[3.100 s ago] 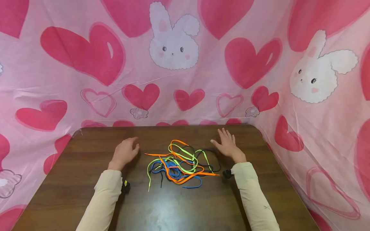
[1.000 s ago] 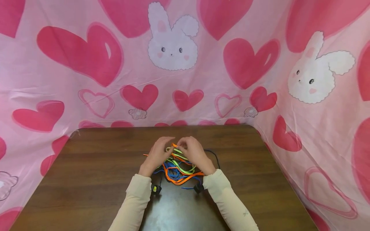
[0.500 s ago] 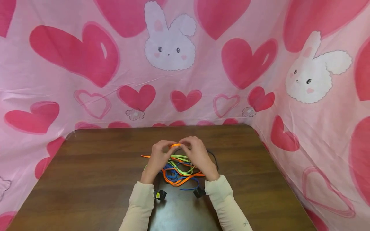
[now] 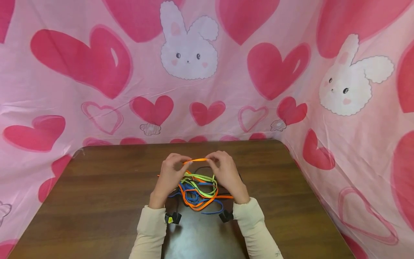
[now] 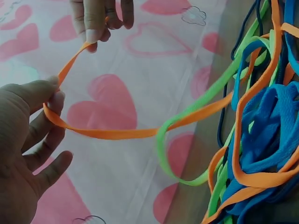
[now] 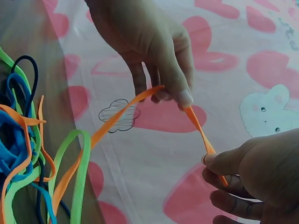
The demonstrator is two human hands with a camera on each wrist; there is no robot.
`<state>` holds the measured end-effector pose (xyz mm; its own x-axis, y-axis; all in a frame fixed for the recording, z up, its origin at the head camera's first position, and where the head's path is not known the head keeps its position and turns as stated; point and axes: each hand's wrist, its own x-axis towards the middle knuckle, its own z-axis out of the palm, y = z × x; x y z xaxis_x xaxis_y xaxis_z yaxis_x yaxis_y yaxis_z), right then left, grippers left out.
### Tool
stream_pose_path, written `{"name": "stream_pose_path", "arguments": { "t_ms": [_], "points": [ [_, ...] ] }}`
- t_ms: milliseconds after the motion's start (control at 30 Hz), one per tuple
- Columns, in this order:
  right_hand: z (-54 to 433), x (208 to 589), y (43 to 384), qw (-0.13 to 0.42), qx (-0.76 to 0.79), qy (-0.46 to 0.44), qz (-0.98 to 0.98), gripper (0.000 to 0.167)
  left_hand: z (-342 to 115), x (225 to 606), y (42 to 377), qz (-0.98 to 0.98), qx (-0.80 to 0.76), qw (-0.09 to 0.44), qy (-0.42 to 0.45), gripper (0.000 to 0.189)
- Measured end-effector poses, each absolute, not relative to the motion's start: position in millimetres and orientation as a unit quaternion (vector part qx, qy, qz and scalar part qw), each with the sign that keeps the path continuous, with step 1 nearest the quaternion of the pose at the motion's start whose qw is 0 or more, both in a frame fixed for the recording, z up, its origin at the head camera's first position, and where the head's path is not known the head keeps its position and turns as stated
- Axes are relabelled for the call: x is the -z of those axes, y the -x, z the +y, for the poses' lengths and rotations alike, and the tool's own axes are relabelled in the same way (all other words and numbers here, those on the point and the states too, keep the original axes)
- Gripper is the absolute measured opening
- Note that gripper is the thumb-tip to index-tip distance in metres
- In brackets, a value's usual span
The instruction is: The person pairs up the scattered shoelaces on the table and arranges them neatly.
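An orange shoelace point(image 4: 198, 159) runs between my two hands above the far side of a tangle. My left hand point(image 4: 169, 174) pinches it between thumb and fingertips, the other fingers spread in the left wrist view. My right hand point(image 4: 227, 175) pinches the lace a short way along, near an end that shows past the fingertips in the right wrist view. From the left hand the orange lace point(image 5: 112, 134) drops back to the pile, crossing a loop of green shoelace point(image 5: 205, 95). Blue shoelace point(image 4: 193, 198) lies bunched in the middle, with dark lace point(image 5: 222, 116) among it.
The laces lie on a brown wooden table point(image 4: 97, 201) with a rounded far corner. A pink cloth point(image 4: 233, 79) with hearts and rabbits hangs behind and on both sides. Small black wrist cameras point(image 4: 226, 216) sit under the cuffs, close to the table.
Both hands came in from either side of the tangle and took hold of the orange shoelace. In the last half second they have moved a little apart, with more lace showing between them.
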<state>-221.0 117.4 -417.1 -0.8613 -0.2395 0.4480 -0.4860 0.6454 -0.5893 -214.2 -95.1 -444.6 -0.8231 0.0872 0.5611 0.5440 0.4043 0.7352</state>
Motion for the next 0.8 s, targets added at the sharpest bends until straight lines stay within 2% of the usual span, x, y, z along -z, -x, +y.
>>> {"name": "stream_pose_path", "arguments": {
  "t_ms": [367, 700, 800],
  "points": [
    [125.6, 407.6, 219.4, 0.226, -0.395, -0.208, -0.866, 0.006, -95.5, 431.3, 214.8, -0.807, 0.486, 0.254, 0.219, 0.016],
    [134.3, 408.8, 221.2, 0.271, -0.416, -0.191, -0.847, 0.005, -99.7, 428.6, 208.0, -0.828, 0.472, 0.245, 0.176, 0.013],
    [138.7, 406.9, 222.0, 0.286, -0.421, -0.187, -0.84, 0.005, -101.7, 427.6, 207.3, -0.826, 0.473, 0.256, 0.169, 0.01]
  ]
}}
